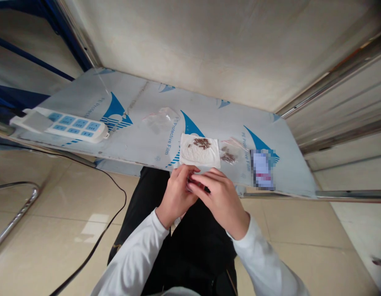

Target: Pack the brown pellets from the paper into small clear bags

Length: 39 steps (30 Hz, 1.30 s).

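Just off the near edge of the shelf, my left hand (180, 191) and my right hand (219, 195) meet with fingertips pinched together. Whatever sits between them is small and mostly hidden by the fingers. Right beyond my hands lies a white paper sheet or tissue (198, 158), with several small brown rod-shaped pieces (203, 143) piled on its upper part. To the right of it, a clear plastic bag (235, 144) holds more brown pieces (228, 158). Another clear plastic bag (162, 117) lies farther back on the left.
The shelf (131, 144) is covered in printed protective film. A white power strip (75, 127) lies at its left end, and a phone (262, 169) with a blurred screen lies at the right. A black cable (124, 201) hangs to the floor. A wall (203, 45) stands behind.
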Motion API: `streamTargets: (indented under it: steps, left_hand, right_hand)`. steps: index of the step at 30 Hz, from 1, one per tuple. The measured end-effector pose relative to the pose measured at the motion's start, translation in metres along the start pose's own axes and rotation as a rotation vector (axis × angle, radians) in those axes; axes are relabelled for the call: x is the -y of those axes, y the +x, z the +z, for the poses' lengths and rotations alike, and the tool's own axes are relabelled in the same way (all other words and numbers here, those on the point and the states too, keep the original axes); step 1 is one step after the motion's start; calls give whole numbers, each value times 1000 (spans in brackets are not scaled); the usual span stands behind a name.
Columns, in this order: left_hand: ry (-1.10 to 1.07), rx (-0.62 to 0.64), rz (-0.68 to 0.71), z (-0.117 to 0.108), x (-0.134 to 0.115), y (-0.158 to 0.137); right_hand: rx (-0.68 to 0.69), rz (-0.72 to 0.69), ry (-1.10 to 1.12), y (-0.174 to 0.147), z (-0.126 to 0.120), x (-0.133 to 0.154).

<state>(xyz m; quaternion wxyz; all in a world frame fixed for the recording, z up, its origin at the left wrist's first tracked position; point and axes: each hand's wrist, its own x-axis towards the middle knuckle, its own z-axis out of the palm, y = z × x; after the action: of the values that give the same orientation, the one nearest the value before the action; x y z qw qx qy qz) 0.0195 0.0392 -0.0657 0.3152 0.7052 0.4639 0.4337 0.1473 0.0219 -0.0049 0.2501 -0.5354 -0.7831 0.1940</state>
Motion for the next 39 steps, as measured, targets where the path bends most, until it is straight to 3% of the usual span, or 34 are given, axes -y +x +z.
streamTargets:
  steps: [3,6,9,12,14,23,30,35,39]
  left_hand:
    - [-12,-11,-22,0,2,-2]
    - [20,-61,-67,-2,6,-4]
    - [67,-82,-114,-3,12,-8]
    - [78,-70,-149,-4,17,-15]
    - [72,-66,-160,-5,18,-19]
    - [56,-47,-179,-5,22,-21]
    - [44,-40,-177,-4,22,-20]
    - [39,-36,-187,-6,25,-21]
    - [49,-56,-192,-7,23,-17]
  right_hand:
    - [57,-60,72,4,-4,-10]
    - [-47,3,184,19,-7,-46]
    - [-202,204,11,49,1,-103]
    - [-120,288,-203,78,18,-150]
    - [-76,283,-250,89,28,-164]
    - [-25,315,-417,95,35,-152]
    - [-65,366,-460,95,37,-151]
    - [-121,386,-392,90,29,-147]
    - [-203,290,-101,62,12,-104]
